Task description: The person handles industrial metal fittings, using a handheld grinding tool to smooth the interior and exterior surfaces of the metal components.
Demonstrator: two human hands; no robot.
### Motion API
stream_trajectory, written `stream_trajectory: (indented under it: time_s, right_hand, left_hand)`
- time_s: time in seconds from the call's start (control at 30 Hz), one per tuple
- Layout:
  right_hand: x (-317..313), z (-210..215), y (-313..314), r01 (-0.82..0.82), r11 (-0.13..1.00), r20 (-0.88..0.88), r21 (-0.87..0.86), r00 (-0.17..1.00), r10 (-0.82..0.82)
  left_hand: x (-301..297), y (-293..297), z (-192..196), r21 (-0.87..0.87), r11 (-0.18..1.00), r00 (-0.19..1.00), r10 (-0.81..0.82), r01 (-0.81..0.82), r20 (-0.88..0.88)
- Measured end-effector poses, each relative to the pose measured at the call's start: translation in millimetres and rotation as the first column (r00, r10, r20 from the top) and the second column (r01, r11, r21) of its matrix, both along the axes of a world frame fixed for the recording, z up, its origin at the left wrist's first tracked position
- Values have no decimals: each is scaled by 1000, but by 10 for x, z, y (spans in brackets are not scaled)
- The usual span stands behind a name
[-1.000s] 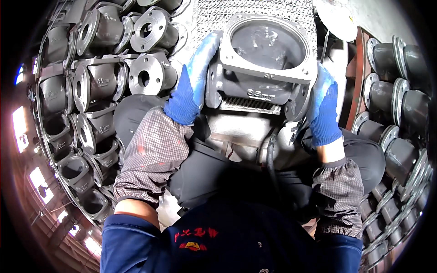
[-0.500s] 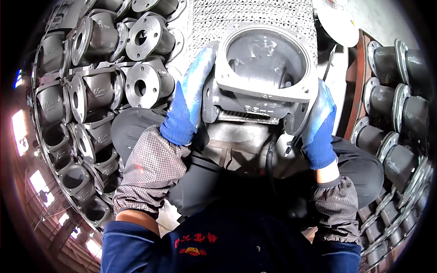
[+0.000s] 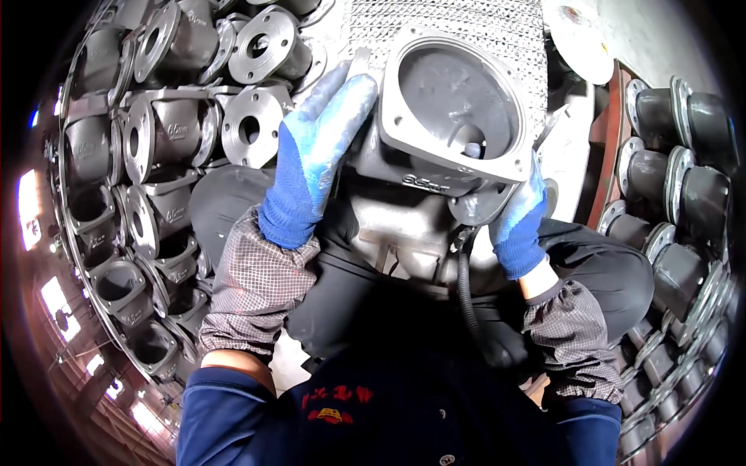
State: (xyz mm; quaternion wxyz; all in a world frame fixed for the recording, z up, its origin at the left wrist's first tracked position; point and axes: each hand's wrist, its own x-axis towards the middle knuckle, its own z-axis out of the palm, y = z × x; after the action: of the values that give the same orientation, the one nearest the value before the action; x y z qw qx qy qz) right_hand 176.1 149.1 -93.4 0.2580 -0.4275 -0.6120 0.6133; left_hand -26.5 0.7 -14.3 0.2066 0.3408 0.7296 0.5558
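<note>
A grey cast-metal valve body [image 3: 458,89] with round end flanges and a squarish top flange lies in front of me, its wide round opening facing up and tilted. My left hand [image 3: 315,155], in a blue glove, is against its left end flange with the fingers stretched along it and the thumb side toward the body. My right hand [image 3: 522,221], gloved the same way, grips its lower right end, and the casting hides most of those fingers. Beneath and beyond the casting is a bench top covered by a patterned metal mat [image 3: 443,14].
Stacked flanged castings [image 3: 175,128] fill the left side. More castings [image 3: 660,171] stand in rows at the right, behind a reddish-brown metal edge [image 3: 614,147]. A pale round disc [image 3: 581,45] sits at the upper right. A dark hose [image 3: 466,291] hangs between my knees.
The valve body has turned clockwise and tipped between my hands. My right hand has moved inward and lower on it; my left hand has shifted slightly, its fingers spreading a little.
</note>
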Motion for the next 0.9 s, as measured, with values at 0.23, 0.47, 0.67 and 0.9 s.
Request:
stream_trajectory:
  time_s: [0.23, 0.47, 0.67, 0.9]
  right_hand:
    - [172, -129, -225, -50, 967, -104, -252, 994, 25]
    - [398, -314, -175, -206, 979, 26, 3, 978, 206]
    - [422, -211, 16, -457, 696, 353, 554, 886, 301]
    - [13, 408, 424, -336, 909, 312, 249, 916, 253]
  left_hand:
    - [111, -136, 125, -15, 1000, 922, -21, 16, -387]
    - [152, -194, 167, -119, 990, 589, -140, 74, -796]
    - [170, -137, 186, -136, 989, 597, -148, 67, -789]
    - [187, -3, 163, -56, 993, 620, -107, 101, -777]
